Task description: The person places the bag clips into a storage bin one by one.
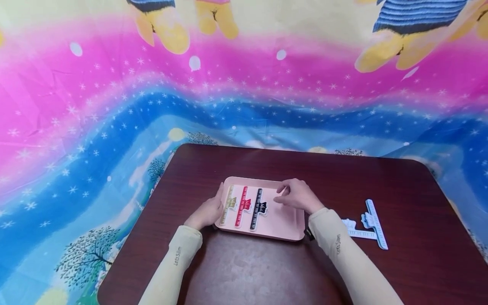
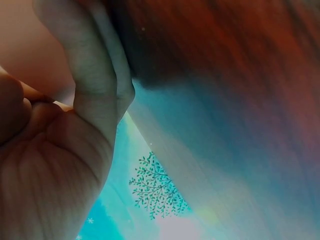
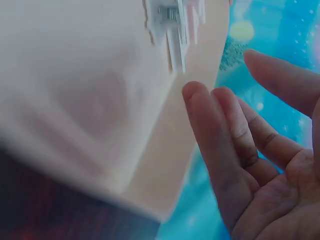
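A shallow pink tray (image 1: 282,231) rests on the table. Inside it, side by side, lie a gold clip (image 1: 227,207), a red clip (image 1: 242,207) and a black clip (image 1: 256,209), each a long bar with a piano-key pattern and a small shaped grip. My left hand (image 1: 207,212) holds the tray by its left edge; in the left wrist view its fingers (image 2: 92,70) run along the tray's side. Over the tray's right part hovers my right hand (image 1: 299,195), thumb and fingers (image 3: 210,130) apart with nothing between them.
To the right of the tray, beside my right forearm, a light blue clip (image 1: 376,224) lies across a pale clip (image 1: 362,234) on the dark brown table (image 1: 411,203). A printed cloth (image 1: 267,89) hangs behind the table and down its left side.
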`<move>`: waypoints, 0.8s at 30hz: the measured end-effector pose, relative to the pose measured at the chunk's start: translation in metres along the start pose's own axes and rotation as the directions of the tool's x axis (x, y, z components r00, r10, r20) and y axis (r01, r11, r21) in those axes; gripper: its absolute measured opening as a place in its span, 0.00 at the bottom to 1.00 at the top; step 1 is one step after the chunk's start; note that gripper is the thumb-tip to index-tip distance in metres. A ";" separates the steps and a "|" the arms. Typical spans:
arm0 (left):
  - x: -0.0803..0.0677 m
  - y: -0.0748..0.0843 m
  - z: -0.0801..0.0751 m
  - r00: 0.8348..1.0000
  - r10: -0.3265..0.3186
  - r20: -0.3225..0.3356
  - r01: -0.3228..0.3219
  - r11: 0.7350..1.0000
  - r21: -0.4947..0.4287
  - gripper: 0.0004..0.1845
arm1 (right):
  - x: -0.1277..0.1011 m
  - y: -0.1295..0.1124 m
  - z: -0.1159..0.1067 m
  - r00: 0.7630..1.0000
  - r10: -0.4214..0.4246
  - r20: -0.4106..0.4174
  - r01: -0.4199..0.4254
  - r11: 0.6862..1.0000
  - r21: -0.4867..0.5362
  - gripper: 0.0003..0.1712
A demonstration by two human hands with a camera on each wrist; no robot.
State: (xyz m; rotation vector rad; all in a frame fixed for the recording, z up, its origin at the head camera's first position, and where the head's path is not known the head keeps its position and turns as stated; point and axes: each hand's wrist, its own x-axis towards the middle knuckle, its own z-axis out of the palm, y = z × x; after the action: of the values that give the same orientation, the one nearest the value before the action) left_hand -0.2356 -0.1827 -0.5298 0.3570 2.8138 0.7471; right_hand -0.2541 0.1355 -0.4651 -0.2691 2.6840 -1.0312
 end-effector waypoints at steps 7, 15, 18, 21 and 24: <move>0.001 0.000 -0.001 1.000 0.005 0.005 -0.005 1.000 -0.003 0.36 | -0.021 0.030 -0.029 0.997 -0.060 -0.047 0.057 0.997 -0.056 0.20; -0.002 -0.001 -0.001 1.000 -0.006 0.000 0.006 1.000 -0.009 0.36 | -0.049 0.065 -0.049 0.998 -0.024 -0.058 0.020 0.997 -0.081 0.21; -0.003 0.000 0.000 0.999 -0.021 0.027 0.022 0.999 -0.042 0.36 | -0.061 0.077 -0.055 0.997 -0.031 -0.070 0.024 0.995 -0.095 0.21; -0.001 0.000 0.001 1.000 -0.017 0.027 0.018 0.999 -0.046 0.36 | -0.072 0.090 -0.062 0.995 -0.040 -0.090 0.030 0.993 -0.110 0.21; -0.001 0.001 0.000 1.000 -0.005 0.011 0.005 0.999 -0.033 0.36 | -0.080 0.102 -0.068 0.995 -0.033 -0.092 0.021 0.993 -0.120 0.22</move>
State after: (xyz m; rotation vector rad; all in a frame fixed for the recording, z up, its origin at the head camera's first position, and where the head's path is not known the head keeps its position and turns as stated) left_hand -0.2344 -0.1823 -0.5287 0.3474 2.7872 0.7871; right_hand -0.2067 0.2740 -0.4723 -0.2870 2.8396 -0.9140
